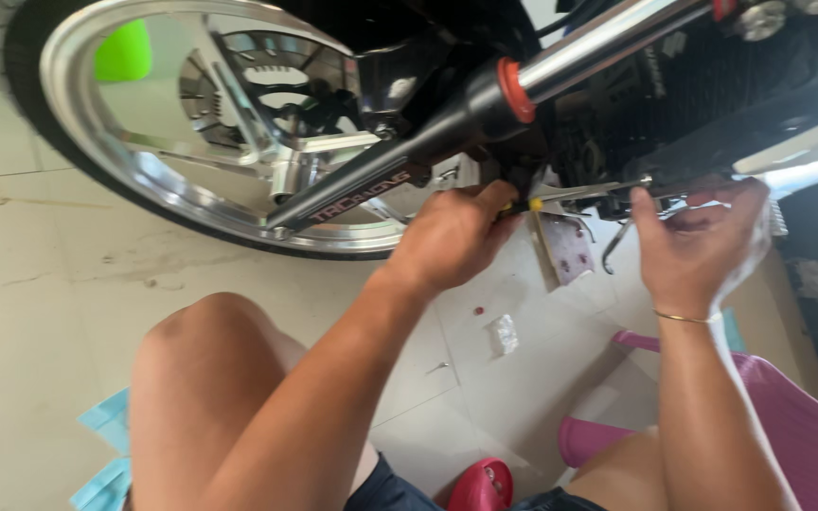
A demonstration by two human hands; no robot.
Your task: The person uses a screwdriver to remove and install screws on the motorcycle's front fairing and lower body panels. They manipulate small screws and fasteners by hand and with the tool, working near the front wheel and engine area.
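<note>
A pale tiled floor (40, 284) is seen below the hands; a yellow-tipped tool (534, 202) is pinched by the left hand (452, 237) under the motorcycle fork (485, 104), while the right hand (702, 246) is curled around a metal rod (608, 192).

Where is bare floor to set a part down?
Bare tile lies left of the knee, below the wheel. Crowded under the fork, where left hand and right hand work.

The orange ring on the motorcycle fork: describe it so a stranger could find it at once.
Start at the polished alloy front wheel and follow the black fork leg up and right. The orange ring circles the fork where black meets the chrome tube, above the left hand. It is the fork's only orange band.
</note>
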